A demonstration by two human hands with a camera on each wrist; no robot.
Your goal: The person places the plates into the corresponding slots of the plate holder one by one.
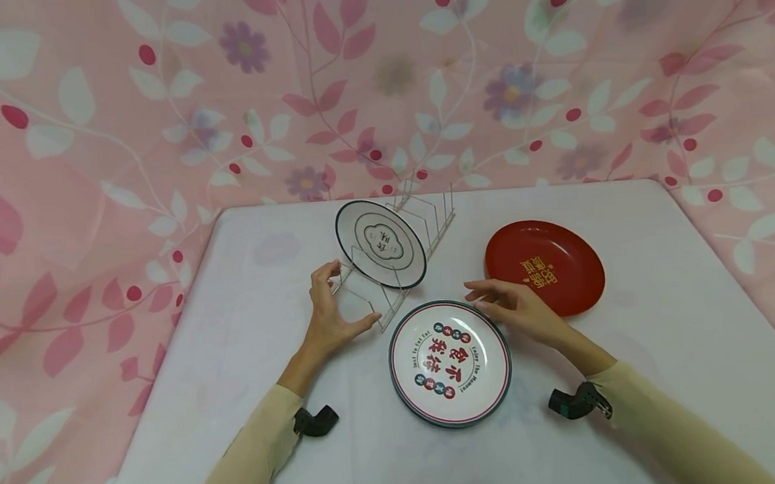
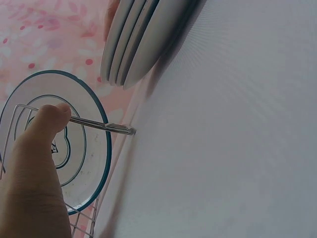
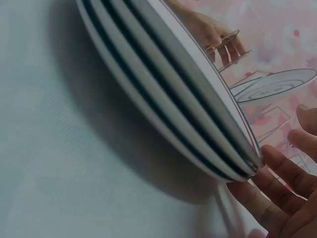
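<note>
Head view: my left hand (image 1: pixel 329 315) has the near end of a silvery wire dish rack (image 1: pixel 440 235), thumb on one side, fingers on the other! Just beyond those fingers, a round white plate with a dark rim and dark central lettering (image 1: pixel 381 244) leans tilted between the wires. Over to my right hand (image 1: pixel 520 310), fingers loosely extended at the edge of a stack of round white plates with red and teal print (image 1: pixel 450 365), which lies between my forearms. Just past that hand sits a red oval dish with gold characters (image 1: pixel 544 264), flat on the white-covered table (image 1: pixel 658 346).

Left wrist view: there's my thumb, pressed on the rack's wire, the tilted plate right behind it, the stack's edges farther off.

Right wrist view: my right fingertips touch the stack's rim, thumb apart from it! Across the stack, my left fingers curl over the wires.
</note>
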